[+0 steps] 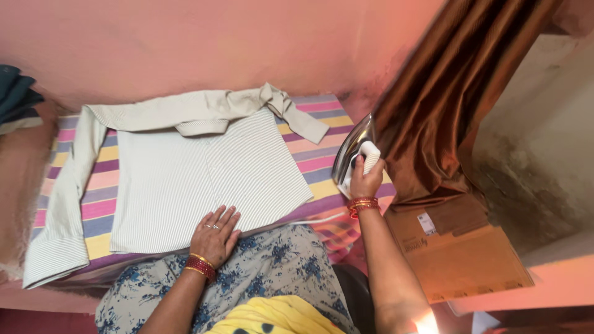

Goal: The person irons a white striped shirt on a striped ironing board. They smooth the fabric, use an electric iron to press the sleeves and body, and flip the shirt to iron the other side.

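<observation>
A pale striped shirt (204,179) lies spread flat on a cloth with bands of pink, yellow, purple and blue (322,154), its collar end toward the pink wall (185,43) and its sleeves folded out along the top and down the left side. The left hand (215,235) rests palm down on the near hem of the shirt, fingers loosely spread and holding nothing, red and gold bangles at the wrist. The right hand (366,179) is closed around the white handle of an electric iron (354,154), which stands tipped up at the right edge of the striped cloth, clear of the shirt, its shiny soleplate facing left; the fingers hide most of the handle, and the iron's far side is lost against the brown curtain (445,99) behind it. A white cord (322,218) runs from near the iron along the cloth's edge, though where it joins cannot be made out. A brown cardboard box (458,253) lies below the curtain, partly cut by a bright pink blur. Dark folded cloth (15,99) is clipped by the left edge. The person's lap, in blue floral fabric (272,266), covers the cloth's near edge.
</observation>
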